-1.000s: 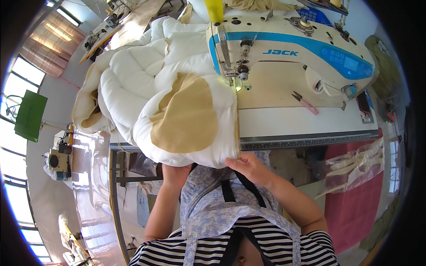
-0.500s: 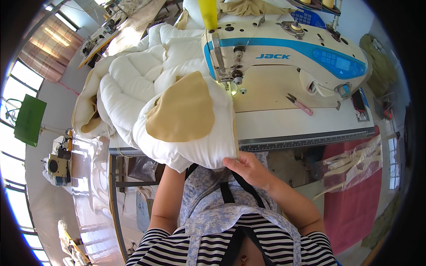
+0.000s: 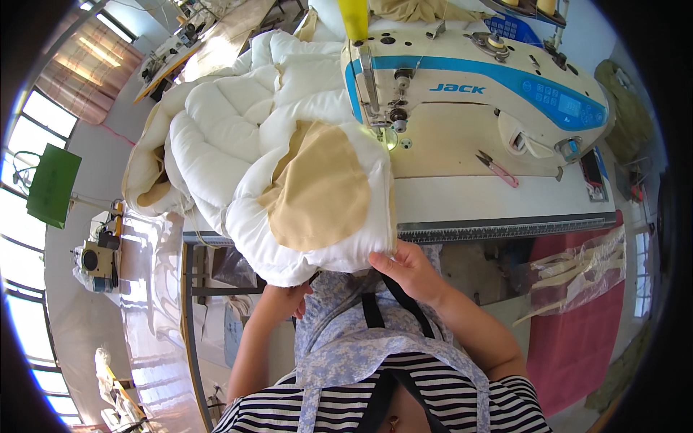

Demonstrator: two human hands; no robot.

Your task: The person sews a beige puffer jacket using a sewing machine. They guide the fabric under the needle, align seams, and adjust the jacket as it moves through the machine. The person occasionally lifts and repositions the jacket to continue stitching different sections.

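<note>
A puffy white quilted piece [image 3: 224,137] with a tan fabric patch [image 3: 321,191] lies across the sewing table and hangs over its front edge. Its right edge runs up to the needle area of a white and blue sewing machine [image 3: 476,79]. My right hand [image 3: 410,273] pinches the near right corner of the quilted piece between thumb and fingers. Below the hanging front edge is my left hand [image 3: 287,302], its fingers curled and partly covered by the fabric. Whether it grips anything is hidden.
Pink-handled thread snips [image 3: 498,169] lie on the table right of the needle. A ruler strip [image 3: 505,229] lines the front edge. At right, a clear plastic bag of pale strips [image 3: 577,274] hangs over red cloth [image 3: 570,339]. A green bag [image 3: 52,186] hangs at left.
My left hand has come partly out from under the quilted piece, fingers now showing. The tan patch has shifted right and its surface turned slightly. My right hand keeps its pinch on the corner.
</note>
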